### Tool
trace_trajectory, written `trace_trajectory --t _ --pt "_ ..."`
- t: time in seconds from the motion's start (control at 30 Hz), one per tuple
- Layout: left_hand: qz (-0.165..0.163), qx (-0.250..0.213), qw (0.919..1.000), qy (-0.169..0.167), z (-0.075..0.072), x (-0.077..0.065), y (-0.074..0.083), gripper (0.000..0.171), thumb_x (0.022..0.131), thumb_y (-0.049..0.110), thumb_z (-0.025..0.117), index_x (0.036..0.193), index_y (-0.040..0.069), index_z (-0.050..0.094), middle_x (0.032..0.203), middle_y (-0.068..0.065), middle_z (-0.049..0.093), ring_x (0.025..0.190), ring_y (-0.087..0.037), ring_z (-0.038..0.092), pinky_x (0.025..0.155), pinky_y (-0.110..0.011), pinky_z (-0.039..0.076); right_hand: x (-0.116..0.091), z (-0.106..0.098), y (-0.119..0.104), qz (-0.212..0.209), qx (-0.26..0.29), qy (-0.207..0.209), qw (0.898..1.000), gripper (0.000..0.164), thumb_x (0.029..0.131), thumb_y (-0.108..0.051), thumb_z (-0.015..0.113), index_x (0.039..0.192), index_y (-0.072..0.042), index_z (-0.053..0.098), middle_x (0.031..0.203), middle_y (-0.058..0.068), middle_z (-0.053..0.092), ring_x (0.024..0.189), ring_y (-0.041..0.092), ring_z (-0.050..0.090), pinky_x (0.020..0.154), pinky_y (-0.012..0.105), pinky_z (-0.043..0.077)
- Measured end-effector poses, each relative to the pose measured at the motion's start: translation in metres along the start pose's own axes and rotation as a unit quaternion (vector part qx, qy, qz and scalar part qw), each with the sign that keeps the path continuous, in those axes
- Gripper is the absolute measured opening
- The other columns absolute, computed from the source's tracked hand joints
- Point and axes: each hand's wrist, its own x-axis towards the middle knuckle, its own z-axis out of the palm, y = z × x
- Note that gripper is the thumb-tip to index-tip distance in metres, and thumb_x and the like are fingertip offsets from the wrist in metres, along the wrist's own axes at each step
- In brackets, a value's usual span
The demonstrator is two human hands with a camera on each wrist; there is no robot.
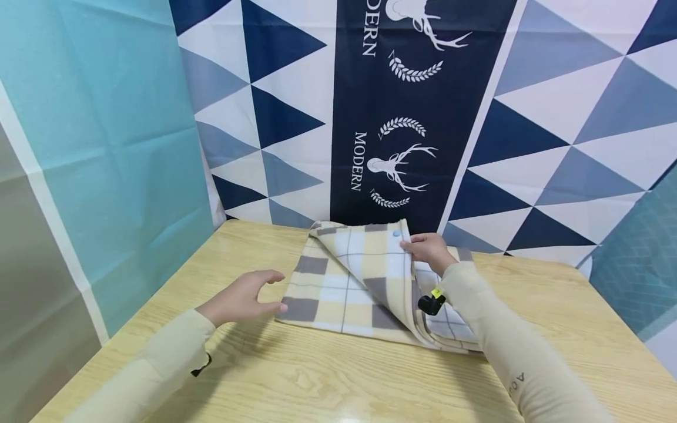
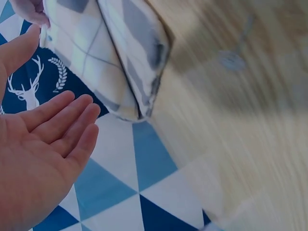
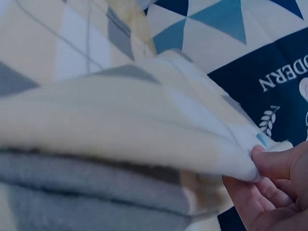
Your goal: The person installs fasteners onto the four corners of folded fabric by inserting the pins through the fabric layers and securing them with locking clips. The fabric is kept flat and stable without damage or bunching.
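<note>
A folded plaid fleece blanket in cream, white and grey lies toward the back of the wooden table. My right hand pinches the edge of its top layer between thumb and fingers, near a small blue spot. That layer is lifted and slants across the layers beneath, as the blanket shows in the right wrist view. My left hand hovers left of the blanket, apart from it, thumb and fingers spread. Seen from the left wrist, the left hand has its palm showing and holds nothing.
The pale wooden table extends in front of the blanket and to both sides. Behind it hangs a patterned cloth with triangles and deer heads. A teal panel stands on the left. A small black device sits at the right wrist.
</note>
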Motion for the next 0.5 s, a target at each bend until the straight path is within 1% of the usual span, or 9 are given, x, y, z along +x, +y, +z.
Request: trace_trajectory --t 0.07,0.17,0.27,0.33,0.4,0.47,0.5 --pt "-0.003 0.005 0.9999 -0.009 -0.002 -0.007 -0.003 0.062 0.086 0.033 0.070 0.134 -0.002 0.051 0.133 -0.018 0.058 0.122 -0.036 0.055 0.101 -0.051 0.046 0.002 0.000 0.004 0.004 0.010 0.001 1.000 0.043 0.089 -0.019 0.067 0.122 0.005 0.057 0.089 0.000 0.061 0.061 -0.001 0.057 0.066 0.015 0.052" --pt "-0.015 0.011 0.9994 -0.028 -0.003 -0.020 -0.008 0.062 0.085 0.031 0.072 0.132 -0.004 0.051 0.132 -0.019 0.059 0.122 -0.037 0.055 0.101 -0.052 0.046 0.005 0.000 0.010 0.014 0.019 0.003 1.000 0.042 0.089 -0.018 0.067 0.122 0.005 0.059 0.081 -0.004 0.061 0.060 -0.001 0.058 0.069 0.018 0.054" --pt "-0.035 0.011 0.9983 -0.045 -0.002 -0.032 -0.011 0.062 0.084 0.030 0.074 0.132 -0.003 0.052 0.131 -0.019 0.059 0.122 -0.038 0.055 0.100 -0.052 0.046 0.007 0.000 0.015 0.023 0.030 0.003 0.999 0.040 0.089 -0.016 0.067 0.122 0.005 0.060 0.073 -0.007 0.062 0.060 0.001 0.061 0.076 0.026 0.058" --pt "-0.046 0.009 0.9977 -0.050 -0.001 -0.040 -0.013 0.063 0.082 0.028 0.076 0.131 -0.003 0.052 0.131 -0.019 0.060 0.121 -0.038 0.055 0.100 -0.052 0.047 0.009 -0.001 0.017 0.028 0.037 0.003 0.999 0.039 0.089 -0.015 0.067 0.122 0.005 0.060 0.070 -0.007 0.064 0.059 0.001 0.063 0.080 0.029 0.059" --pt "-0.059 0.002 0.9967 -0.056 -0.001 -0.046 -0.016 0.063 0.080 0.026 0.077 0.130 -0.003 0.053 0.130 -0.019 0.060 0.121 -0.039 0.055 0.099 -0.053 0.047 0.009 -0.002 0.018 0.034 0.041 0.006 0.999 0.038 0.089 -0.014 0.066 0.123 0.004 0.060 0.073 -0.004 0.068 0.059 0.001 0.064 0.083 0.030 0.059" --pt "-0.063 0.002 0.9960 -0.062 -0.001 -0.052 -0.018 0.061 0.078 0.023 0.079 0.127 -0.003 0.055 0.128 -0.019 0.061 0.120 -0.039 0.056 0.099 -0.053 0.047 0.008 -0.003 0.016 0.035 0.039 0.010 0.999 0.039 0.089 -0.014 0.067 0.124 0.002 0.061 0.085 0.004 0.073 0.059 0.000 0.064 0.083 0.029 0.058" --pt "-0.060 0.005 0.9961 -0.065 -0.001 -0.054 -0.020 0.059 0.077 0.021 0.079 0.125 -0.003 0.056 0.127 -0.020 0.061 0.119 -0.040 0.057 0.098 -0.053 0.047 0.007 -0.003 0.014 0.034 0.037 0.014 0.999 0.040 0.089 -0.015 0.067 0.125 0.001 0.061 0.093 0.007 0.073 0.059 -0.001 0.064 0.084 0.029 0.058"
